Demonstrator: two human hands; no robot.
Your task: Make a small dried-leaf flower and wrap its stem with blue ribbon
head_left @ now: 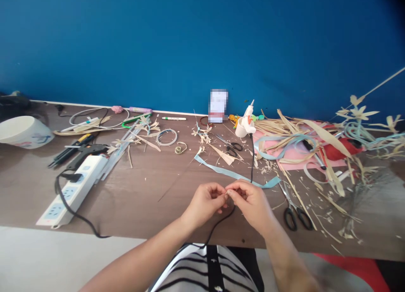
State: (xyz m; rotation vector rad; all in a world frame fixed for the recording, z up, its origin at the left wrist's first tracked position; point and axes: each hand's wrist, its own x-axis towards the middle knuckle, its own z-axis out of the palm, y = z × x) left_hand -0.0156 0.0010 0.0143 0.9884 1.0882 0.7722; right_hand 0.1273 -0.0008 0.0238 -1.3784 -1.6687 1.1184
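Observation:
Above the front part of the brown table, my left hand [209, 199] and my right hand [247, 199] meet, their fingertips pinched together. Whatever sits between them is too small and too covered by the fingers to name. Just beyond the hands lies a light blue ribbon [228, 171]. A pair of black-handled scissors [294, 212] rests to the right of my right hand. Past the ribbon are a second pair of scissors [234, 148] and a small spray of pale husk flowers [202, 134]. A black cord [218, 224] passes beneath my hands.
A white glue gun [248, 119] stands nose-up in a roll of tape. Dry husk strips [284, 127] and scraps cover the right side. On the left are a power strip [72, 191], a black glue gun [84, 155] and a white bowl [25, 132]. A blue wall [177, 52] closes the back.

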